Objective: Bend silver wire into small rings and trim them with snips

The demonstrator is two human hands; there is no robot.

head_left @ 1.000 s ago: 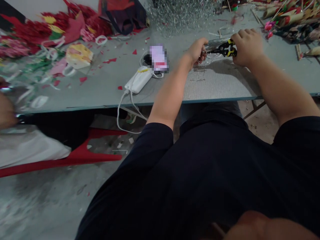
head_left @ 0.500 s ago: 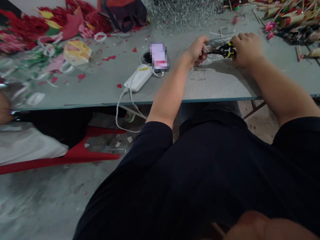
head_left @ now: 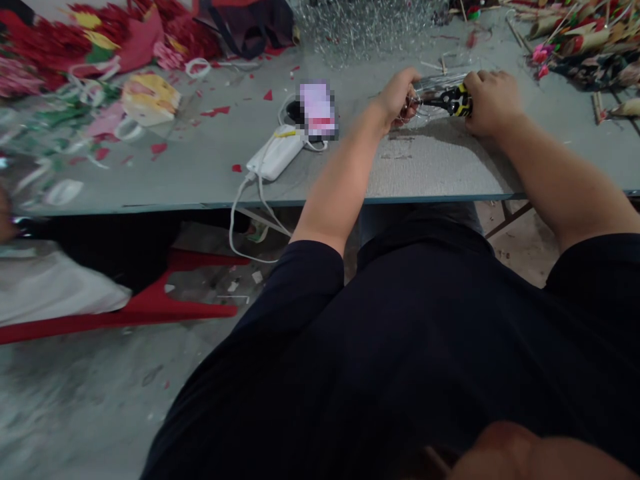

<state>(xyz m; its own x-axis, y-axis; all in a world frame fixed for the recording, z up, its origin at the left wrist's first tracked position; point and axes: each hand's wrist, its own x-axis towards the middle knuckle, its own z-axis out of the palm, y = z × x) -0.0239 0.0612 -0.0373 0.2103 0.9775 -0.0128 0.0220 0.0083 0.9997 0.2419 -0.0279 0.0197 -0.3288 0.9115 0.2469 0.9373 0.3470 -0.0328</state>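
My right hand (head_left: 494, 100) is closed around the black and yellow handles of a pair of pliers (head_left: 453, 101). The tool's dark jaws point left, toward my left hand (head_left: 401, 100). Its fingers are curled and closed on thin silvery wire (head_left: 419, 101), and the jaws meet the wire close to the fingertips. More straight shiny wires (head_left: 443, 81) lie on the table just behind the pliers. Exactly where the jaws bite is too small to make out.
Tangled silver wire (head_left: 370, 30) heaps at the back. A phone (head_left: 317, 110) and white power strip (head_left: 276, 157) with cables lie left of my arm. Red flowers and scraps (head_left: 45, 50) cover the far left; bamboo pieces (head_left: 575, 40) the right. Another person sits at left by a red stool (head_left: 150, 303).
The pliers have turned slightly in my right hand, their handles looking closer together. Both hands stay nearly in place; the view has shifted a little.
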